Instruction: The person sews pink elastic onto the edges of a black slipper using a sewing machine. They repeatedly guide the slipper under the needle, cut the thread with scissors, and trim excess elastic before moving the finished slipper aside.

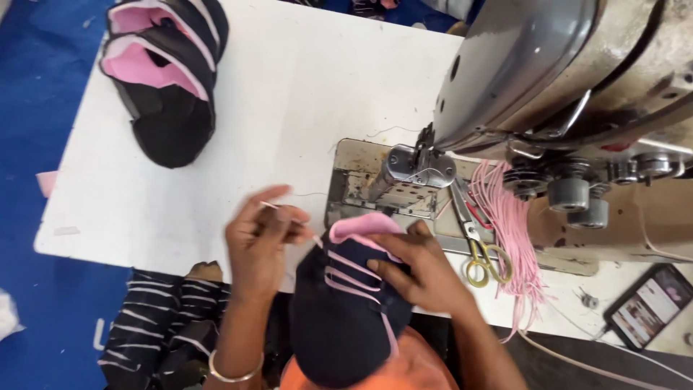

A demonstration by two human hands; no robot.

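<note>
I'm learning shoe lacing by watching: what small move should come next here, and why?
Probably draw the pink lace further out with the left hand. That hand pinches the lace end away from the dark shoe upper, which the right hand presses steady, and the laces across it look uneven.

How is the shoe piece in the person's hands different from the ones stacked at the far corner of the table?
The held upper sits at the near table edge, pressed by the right hand, while the stack lies untouched at the far left corner. Pink laces cross the held upper; none show on the stack. The left hand pinches a lace tip beside it. Both are dark with pink lining.
</note>
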